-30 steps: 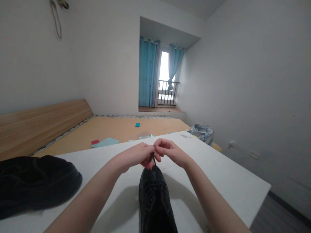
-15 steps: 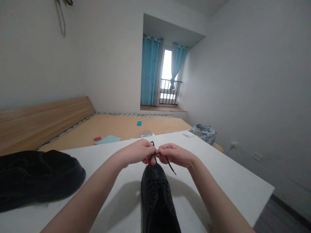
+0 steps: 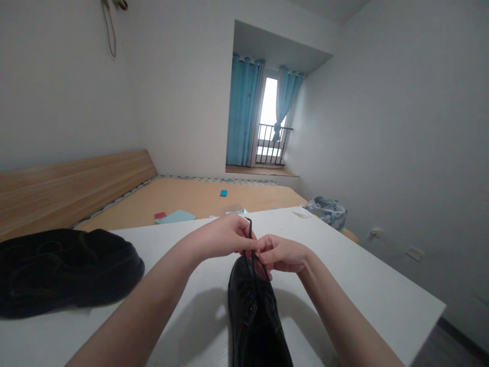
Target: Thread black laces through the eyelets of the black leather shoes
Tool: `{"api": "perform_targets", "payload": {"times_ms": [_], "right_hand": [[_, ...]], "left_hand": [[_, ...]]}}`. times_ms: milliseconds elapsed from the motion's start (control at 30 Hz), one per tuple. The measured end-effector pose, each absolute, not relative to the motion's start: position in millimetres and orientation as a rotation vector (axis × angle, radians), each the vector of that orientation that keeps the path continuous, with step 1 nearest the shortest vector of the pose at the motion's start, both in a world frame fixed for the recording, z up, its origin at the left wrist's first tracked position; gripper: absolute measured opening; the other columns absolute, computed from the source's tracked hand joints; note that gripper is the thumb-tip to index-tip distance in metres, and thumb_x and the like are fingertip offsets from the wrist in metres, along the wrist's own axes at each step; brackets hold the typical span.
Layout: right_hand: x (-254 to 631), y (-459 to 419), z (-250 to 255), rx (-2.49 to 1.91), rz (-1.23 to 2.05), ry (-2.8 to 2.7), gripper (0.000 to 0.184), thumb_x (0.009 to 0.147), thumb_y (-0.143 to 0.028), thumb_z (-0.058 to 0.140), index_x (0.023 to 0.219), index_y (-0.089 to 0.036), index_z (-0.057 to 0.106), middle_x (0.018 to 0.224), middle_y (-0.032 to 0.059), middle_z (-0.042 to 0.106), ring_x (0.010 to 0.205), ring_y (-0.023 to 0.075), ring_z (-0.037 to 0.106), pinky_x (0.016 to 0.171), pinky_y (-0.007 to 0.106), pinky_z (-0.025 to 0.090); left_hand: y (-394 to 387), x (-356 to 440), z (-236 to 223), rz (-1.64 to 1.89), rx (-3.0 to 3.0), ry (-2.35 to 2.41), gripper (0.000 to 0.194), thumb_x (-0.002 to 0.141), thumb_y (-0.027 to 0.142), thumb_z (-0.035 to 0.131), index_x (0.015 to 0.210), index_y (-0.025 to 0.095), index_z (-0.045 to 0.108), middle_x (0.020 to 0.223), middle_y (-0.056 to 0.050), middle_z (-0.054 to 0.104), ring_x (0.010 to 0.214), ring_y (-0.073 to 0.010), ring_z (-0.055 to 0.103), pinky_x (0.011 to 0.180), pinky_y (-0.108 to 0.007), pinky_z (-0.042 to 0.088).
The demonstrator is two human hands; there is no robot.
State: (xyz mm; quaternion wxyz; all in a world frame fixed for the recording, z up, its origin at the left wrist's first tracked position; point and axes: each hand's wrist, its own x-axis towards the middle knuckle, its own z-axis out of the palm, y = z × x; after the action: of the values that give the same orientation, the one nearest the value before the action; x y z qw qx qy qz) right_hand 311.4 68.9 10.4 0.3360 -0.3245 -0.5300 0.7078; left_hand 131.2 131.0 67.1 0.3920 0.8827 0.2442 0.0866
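Note:
A black lace-up shoe (image 3: 237,311) stands on the white table (image 3: 355,270), its toe pointing away from me. Above the toe, my left hand (image 3: 229,237) pinches the black shoelace (image 3: 250,229), one piece of which sticks up past the fingers. My right hand (image 3: 282,253) meets it fingertip to fingertip, closed on the lace as well, with a strand hanging below. The exact crossing of the strands is hidden by the fingers. A second black shoe (image 3: 72,270) lies at the left, beyond my left forearm.
Behind the table spreads a tan bed surface (image 3: 191,191) with a light-blue flat item (image 3: 178,217), a red one (image 3: 160,215) and a small blue one (image 3: 223,193). A grey-blue fabric bag (image 3: 328,211) sits past the table's right corner.
My hands have come together, the right one turning inward and slightly lower. The lace end that hung out to the right is now drawn in near the fingers. The view has shifted slightly left.

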Motion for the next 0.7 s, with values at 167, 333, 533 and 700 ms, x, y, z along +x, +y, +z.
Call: {"api": "perform_targets", "payload": {"times_ms": [167, 333, 533, 700], "right_hand": [[305.3, 70.8, 7.0, -0.759, 1.901, -1.312, 0.036, 0.064, -0.042, 0.077, 0.068, -0.011, 0.059, 0.042, -0.0036, 0.057, 0.032, 0.0063, 0.048, 0.034, 0.015, 0.037], [311.0, 71.4, 8.7, -0.685, 1.901, -1.300, 0.038, 0.070, -0.046, 0.071, 0.061, -0.014, 0.052, 0.034, -0.0089, 0.046, 0.024, 0.0038, 0.034, 0.028, 0.014, 0.028], [311.4, 71.5, 6.9, -0.729, 1.864, -1.386, 0.040, 0.066, -0.048, 0.074, 0.070, -0.013, 0.056, 0.033, -0.0069, 0.050, 0.022, 0.0060, 0.037, 0.026, 0.015, 0.029], [301.2, 67.8, 13.8, -0.874, 1.786, -1.472, 0.040, 0.065, -0.045, 0.076, 0.079, -0.011, 0.059, 0.040, -0.0041, 0.057, 0.029, 0.0079, 0.046, 0.031, 0.017, 0.035]], "left_hand": [[127.0, 129.2, 69.1, 0.292, 2.267, 0.621, 0.033, 0.074, 0.047, 0.058, 0.081, 0.015, 0.063, 0.073, -0.004, 0.067, 0.069, -0.0172, 0.060, 0.056, -0.024, 0.042], [124.7, 127.5, 73.6, 0.257, 2.137, 0.553, 0.032, 0.073, 0.046, 0.060, 0.079, 0.015, 0.061, 0.071, -0.004, 0.065, 0.069, -0.0166, 0.061, 0.059, -0.026, 0.047], [125.6, 129.2, 69.8, 0.289, 2.103, 0.560, 0.031, 0.071, 0.045, 0.061, 0.076, 0.015, 0.060, 0.070, -0.004, 0.066, 0.066, -0.0175, 0.063, 0.056, -0.026, 0.048], [122.6, 128.3, 68.8, 0.346, 2.215, 0.603, 0.029, 0.073, 0.045, 0.059, 0.077, 0.016, 0.062, 0.069, -0.004, 0.067, 0.065, -0.0177, 0.064, 0.052, -0.024, 0.044]]}}
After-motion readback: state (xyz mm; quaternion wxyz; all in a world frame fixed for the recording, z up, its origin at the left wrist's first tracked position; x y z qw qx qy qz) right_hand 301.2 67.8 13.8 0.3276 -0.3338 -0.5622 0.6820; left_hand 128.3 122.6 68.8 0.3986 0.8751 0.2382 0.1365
